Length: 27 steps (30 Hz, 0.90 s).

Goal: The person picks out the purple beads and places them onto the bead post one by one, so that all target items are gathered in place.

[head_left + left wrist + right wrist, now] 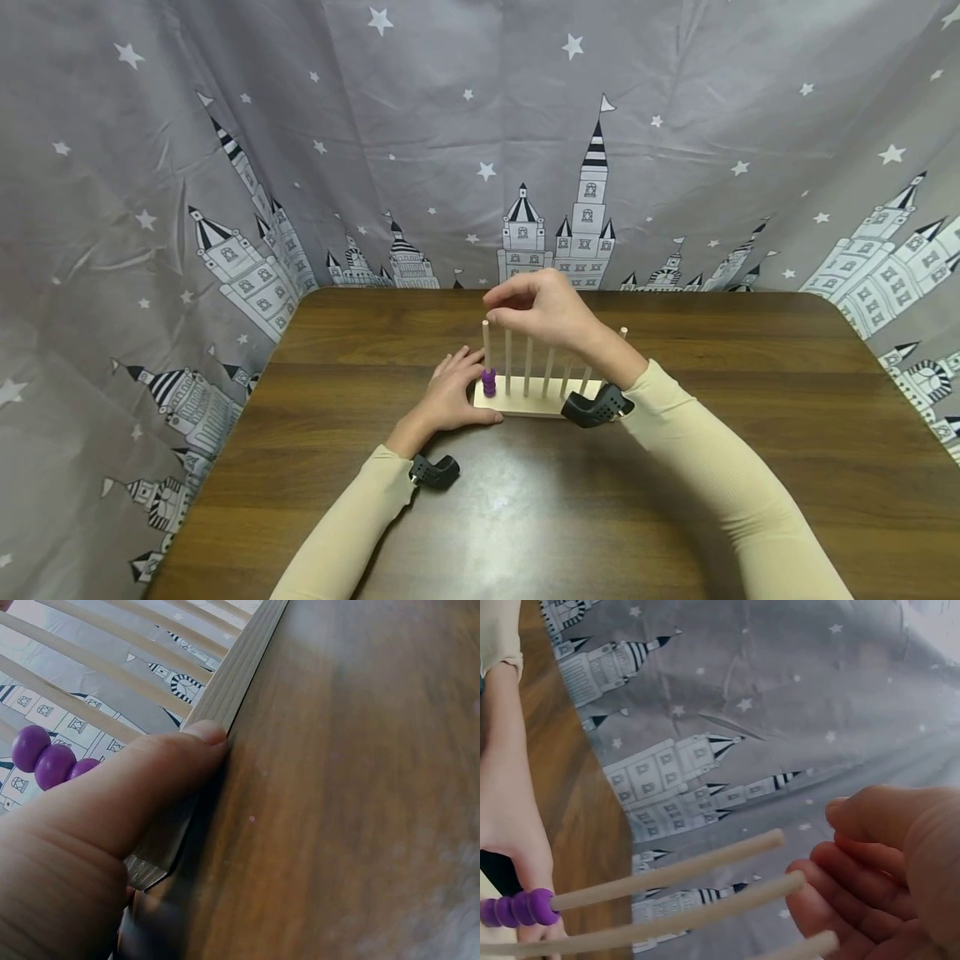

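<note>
A pale wooden peg stand (517, 406) with several upright rods sits on the table. Purple beads (489, 383) are stacked low on its leftmost rod (487, 346). My left hand (450, 396) holds the stand's left end. Its thumb (161, 776) lies along the front face of the base, while the other fingers reach toward the back. Above the rod tops, my right hand (543, 312) hovers near the leftmost rod. In the right wrist view its thumb (870, 821) and curled fingers (855, 892) are apart, with nothing between them. Several rods are partly hidden behind the right hand and wrist.
The brown wooden table (750, 400) extends around the stand on all sides. A grey curtain (420, 125) printed with castles and stars hangs behind and beside it. Each wrist carries a black camera mount, the right one (596, 407) overlapping the stand's right part in the head view.
</note>
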Each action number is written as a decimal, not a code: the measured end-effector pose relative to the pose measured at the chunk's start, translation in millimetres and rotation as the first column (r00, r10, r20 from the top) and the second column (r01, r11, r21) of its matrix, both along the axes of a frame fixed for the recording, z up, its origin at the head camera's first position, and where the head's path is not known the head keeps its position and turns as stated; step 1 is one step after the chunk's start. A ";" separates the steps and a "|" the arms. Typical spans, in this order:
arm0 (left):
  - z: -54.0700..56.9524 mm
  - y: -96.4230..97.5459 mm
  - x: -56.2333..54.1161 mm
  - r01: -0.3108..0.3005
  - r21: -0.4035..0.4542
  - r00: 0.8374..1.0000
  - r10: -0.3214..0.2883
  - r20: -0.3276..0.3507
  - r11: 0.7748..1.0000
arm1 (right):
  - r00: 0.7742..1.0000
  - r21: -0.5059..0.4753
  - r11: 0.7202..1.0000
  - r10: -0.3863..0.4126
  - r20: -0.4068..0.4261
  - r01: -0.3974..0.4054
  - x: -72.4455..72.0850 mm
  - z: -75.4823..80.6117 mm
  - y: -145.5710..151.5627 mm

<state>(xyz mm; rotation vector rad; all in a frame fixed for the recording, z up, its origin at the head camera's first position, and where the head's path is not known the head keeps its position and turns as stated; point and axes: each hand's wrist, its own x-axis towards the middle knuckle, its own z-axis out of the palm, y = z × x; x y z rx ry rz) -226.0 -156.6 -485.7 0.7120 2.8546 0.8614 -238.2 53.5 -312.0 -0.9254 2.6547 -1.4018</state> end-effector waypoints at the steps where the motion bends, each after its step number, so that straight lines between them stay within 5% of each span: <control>1: -0.3 0.0 -0.3 0.000 -0.001 1.000 0.000 -0.001 1.000 | 1.000 -0.019 1.000 -0.009 -0.008 0.009 0.5 1.2 2.9; 9: -1.9 -0.3 -0.7 -0.010 -0.012 1.000 0.010 0.008 1.000 | 0.994 -0.020 0.994 -0.111 0.010 0.111 -1.0 8.0 41.2; 27: 0.5 0.4 0.9 -0.010 -0.006 1.000 0.010 0.003 1.000 | 0.952 0.059 0.952 -0.303 0.042 0.300 5.6 -15.5 118.7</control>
